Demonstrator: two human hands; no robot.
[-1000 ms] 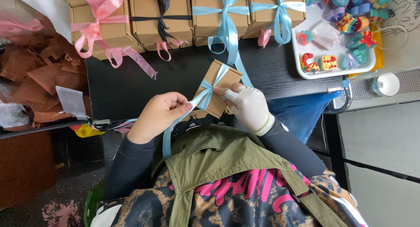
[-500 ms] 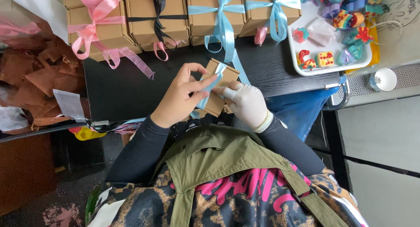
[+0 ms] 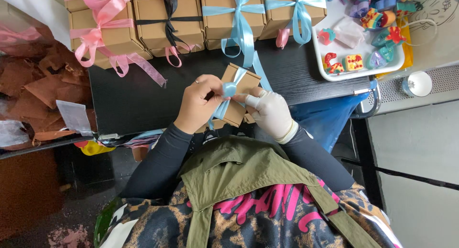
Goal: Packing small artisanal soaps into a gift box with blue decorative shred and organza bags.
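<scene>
A small brown cardboard box (image 3: 240, 99) rests tilted at the near edge of the black table (image 3: 134, 97), wrapped in light blue ribbon (image 3: 228, 91). My left hand (image 3: 198, 104), bare with a ring, pinches the ribbon at the box's top. Wearing a white glove, my right hand (image 3: 270, 113) presses a finger on the ribbon and steadies the box from the right. A ribbon tail hangs down between my hands.
Several brown boxes tied with pink (image 3: 103, 30), black (image 3: 168, 22) and blue (image 3: 246, 14) ribbons line the table's far edge. A white tray (image 3: 334, 75) of colourful small items sits at right. Brown paper pieces (image 3: 33, 80) pile at left. A blue bag (image 3: 330, 116) hangs at right.
My left hand moved up from the box's lower left onto its top and now pinches the ribbon there. The gloved right hand stayed on the box.
</scene>
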